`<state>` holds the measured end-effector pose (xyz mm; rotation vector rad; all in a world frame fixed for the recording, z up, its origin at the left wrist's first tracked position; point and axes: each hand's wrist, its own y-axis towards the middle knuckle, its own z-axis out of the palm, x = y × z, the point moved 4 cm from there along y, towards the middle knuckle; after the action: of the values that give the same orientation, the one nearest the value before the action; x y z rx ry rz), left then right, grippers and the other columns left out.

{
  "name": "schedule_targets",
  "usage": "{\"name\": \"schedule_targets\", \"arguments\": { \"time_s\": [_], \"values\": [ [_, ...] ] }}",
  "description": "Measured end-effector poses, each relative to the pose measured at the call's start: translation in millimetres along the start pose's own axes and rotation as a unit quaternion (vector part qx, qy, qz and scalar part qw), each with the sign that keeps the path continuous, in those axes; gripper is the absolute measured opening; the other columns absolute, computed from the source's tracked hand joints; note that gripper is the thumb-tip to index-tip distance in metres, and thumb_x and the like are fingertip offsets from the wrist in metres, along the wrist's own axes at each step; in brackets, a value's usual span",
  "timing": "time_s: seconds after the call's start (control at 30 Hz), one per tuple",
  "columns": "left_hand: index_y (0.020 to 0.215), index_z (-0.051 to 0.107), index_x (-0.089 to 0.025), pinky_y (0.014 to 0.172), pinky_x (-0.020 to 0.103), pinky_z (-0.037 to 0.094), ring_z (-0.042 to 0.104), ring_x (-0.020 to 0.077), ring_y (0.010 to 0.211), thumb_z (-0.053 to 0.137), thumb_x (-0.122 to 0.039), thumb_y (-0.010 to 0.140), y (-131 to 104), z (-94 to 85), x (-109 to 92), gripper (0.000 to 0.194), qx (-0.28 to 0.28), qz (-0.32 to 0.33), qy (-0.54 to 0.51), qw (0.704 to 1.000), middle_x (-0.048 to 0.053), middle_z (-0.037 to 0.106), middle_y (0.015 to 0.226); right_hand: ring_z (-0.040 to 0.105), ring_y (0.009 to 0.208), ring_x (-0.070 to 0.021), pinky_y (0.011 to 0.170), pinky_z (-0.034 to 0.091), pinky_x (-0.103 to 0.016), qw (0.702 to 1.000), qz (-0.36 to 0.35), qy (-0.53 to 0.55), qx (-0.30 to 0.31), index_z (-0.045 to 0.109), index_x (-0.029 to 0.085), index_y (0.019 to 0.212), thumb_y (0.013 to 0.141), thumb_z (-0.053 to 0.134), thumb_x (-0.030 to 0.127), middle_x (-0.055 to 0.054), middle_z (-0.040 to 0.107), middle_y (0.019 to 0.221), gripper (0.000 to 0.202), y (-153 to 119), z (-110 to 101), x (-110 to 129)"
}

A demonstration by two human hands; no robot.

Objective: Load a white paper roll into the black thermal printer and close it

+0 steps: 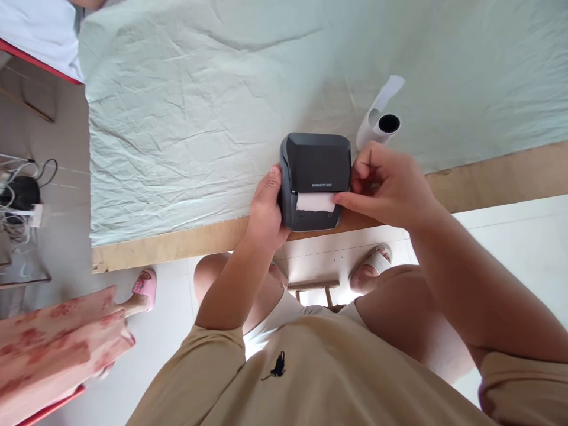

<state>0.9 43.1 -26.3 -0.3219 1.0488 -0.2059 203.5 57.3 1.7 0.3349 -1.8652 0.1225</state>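
Observation:
A dark grey label printer [317, 160] is held at the table's near edge, tilted so that its front faces me. From its slot sticks a short white paper strip [315, 202] with an uneven lower edge. My left hand [267, 204] is wrapped round the printer's left side, its thumb on the casing and the other fingers hidden beneath. My right hand [386, 184] grips the right side; its thumb reaches to the right end of the strip, and the curled fingers press near the casing. Just beyond that hand, a white paper roll [367, 129] with a loose tail stands on the cloth.
A pale green wrinkled cloth [190, 118] covers the table, leaving a wooden edge [177, 239] bare. Tangled cables [20, 198] lie at the far left. Another person's foot in a pink slipper [145, 288] and floral clothing [62, 343] show at the lower left.

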Motion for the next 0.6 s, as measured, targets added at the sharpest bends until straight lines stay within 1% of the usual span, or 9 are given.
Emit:
{"name": "schedule_targets", "arguments": {
  "time_s": [0.07,0.13,0.2,0.27,0.3,0.37,0.47,0.57,0.6],
  "values": [
    [0.093,0.072,-0.023,0.107,0.045,0.074,0.083,0.0330,0.134,0.076,-0.065,0.102,0.2,-0.7,0.5,0.043,-0.006,-0.011,0.003,1.000,0.003,0.088,0.108,0.048,0.054,-0.0114,0.051,0.038,-0.031,1.000,-0.009,-0.008,-0.009,0.042,0.028,0.081,0.079,0.093,0.036,0.009,0.054,0.062,0.052,-1.2,-1.7,3.6],
    [0.096,0.073,-0.024,0.106,0.044,0.074,0.083,0.0319,0.132,0.074,-0.069,0.102,0.4,-0.8,1.1,0.046,-0.010,-0.025,0.003,1.000,0.003,0.087,0.107,0.055,0.054,-0.0128,0.052,0.042,-0.031,0.999,-0.010,-0.001,-0.031,0.045,0.028,0.083,0.082,0.095,0.041,0.009,0.056,0.061,0.052,-1.8,-2.6,7.2],
    [0.094,0.072,-0.023,0.105,0.042,0.073,0.084,0.0307,0.129,0.074,-0.071,0.102,0.3,-0.1,1.6,0.048,-0.008,-0.038,0.001,0.999,0.004,0.087,0.104,0.064,0.057,-0.0153,0.049,0.045,-0.030,0.995,-0.025,0.023,-0.095,0.046,0.029,0.083,0.088,0.094,0.051,0.008,0.055,0.061,0.053,-1.7,-4.3,11.8],
    [0.090,0.070,-0.023,0.105,0.041,0.073,0.085,0.0293,0.126,0.074,-0.069,0.102,0.0,0.8,2.1,0.049,-0.006,-0.047,-0.001,0.999,0.004,0.086,0.100,0.074,0.066,-0.0182,0.047,0.045,-0.028,0.979,-0.064,0.049,-0.190,0.046,0.029,0.083,0.093,0.090,0.056,0.006,0.053,0.063,0.053,-2.2,-6.9,17.9],
    [0.088,0.069,-0.023,0.105,0.040,0.073,0.085,0.0287,0.125,0.074,-0.069,0.103,-0.1,1.1,2.3,0.049,-0.004,-0.048,-0.002,0.999,0.004,0.085,0.098,0.077,0.072,-0.0195,0.046,0.046,-0.028,0.968,-0.084,0.054,-0.229,0.046,0.029,0.082,0.095,0.088,0.055,0.005,0.055,0.066,0.051,-2.7,-7.5,20.8],
    [0.088,0.069,-0.023,0.105,0.039,0.072,0.085,0.0281,0.125,0.074,-0.068,0.103,0.1,1.4,3.0,0.048,0.001,-0.045,0.000,0.999,0.003,0.085,0.097,0.079,0.077,-0.0197,0.047,0.047,-0.028,0.958,-0.107,0.040,-0.263,0.049,0.029,0.082,0.096,0.086,0.047,0.003,0.063,0.072,0.044,-2.9,-6.2,25.8],
    [0.093,0.072,-0.023,0.106,0.042,0.072,0.083,0.0308,0.130,0.074,-0.069,0.102,0.1,2.4,4.1,0.047,0.029,-0.032,0.012,0.999,0.005,0.085,0.100,0.068,0.064,-0.0151,0.056,0.047,-0.033,0.968,-0.099,-0.075,-0.219,0.059,0.027,0.084,0.097,0.080,0.030,0.002,0.077,0.082,0.024,-0.9,0.1,31.5],
    [0.098,0.075,-0.024,0.105,0.046,0.073,0.081,0.0355,0.135,0.073,-0.074,0.100,-2.7,4.1,3.4,0.051,0.069,-0.015,0.028,0.997,0.007,0.085,0.105,0.055,0.059,-0.0148,0.060,0.037,-0.035,0.956,-0.079,-0.247,-0.136,0.072,0.027,0.091,0.094,0.074,0.024,0.001,0.077,0.078,0.004,1.1,7.0,34.3],
    [0.100,0.076,-0.024,0.104,0.047,0.073,0.080,0.0367,0.136,0.075,-0.075,0.098,-4.4,5.0,2.5,0.051,0.084,-0.010,0.036,0.996,0.007,0.086,0.107,0.052,0.060,-0.0159,0.060,0.033,-0.035,0.951,-0.070,-0.282,-0.109,0.076,0.028,0.095,0.092,0.074,0.025,0.000,0.075,0.076,0.004,1.6,8.8,34.3]
  ]
}}
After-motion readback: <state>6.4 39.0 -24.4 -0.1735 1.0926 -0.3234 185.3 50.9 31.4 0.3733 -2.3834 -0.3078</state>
